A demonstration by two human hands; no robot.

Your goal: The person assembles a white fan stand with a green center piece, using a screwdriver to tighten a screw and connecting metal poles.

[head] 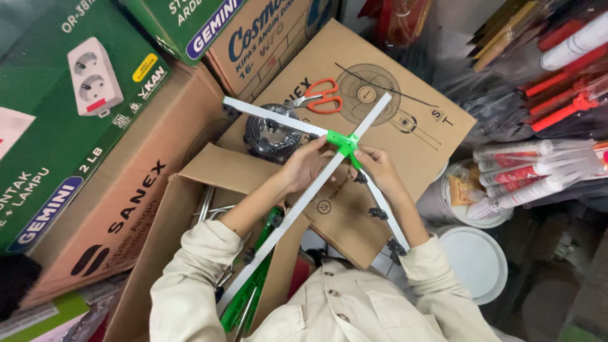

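Fingers of left hand (pixel 304 166) and right hand (pixel 379 166) pinch green joint (pixel 342 143) | two white strips (pixel 297 206) crossed

single head cam, worn by the person, looking almost straight down over their chest and both forearms. close range: left hand (pixel 304 166) and right hand (pixel 380 168) sit mid-frame, sleeves fill the bottom edge. frame reaches cardboard boxes (pixel 380 76) at top, white buckets (pixel 475 259) at right. no second view, so no overlap
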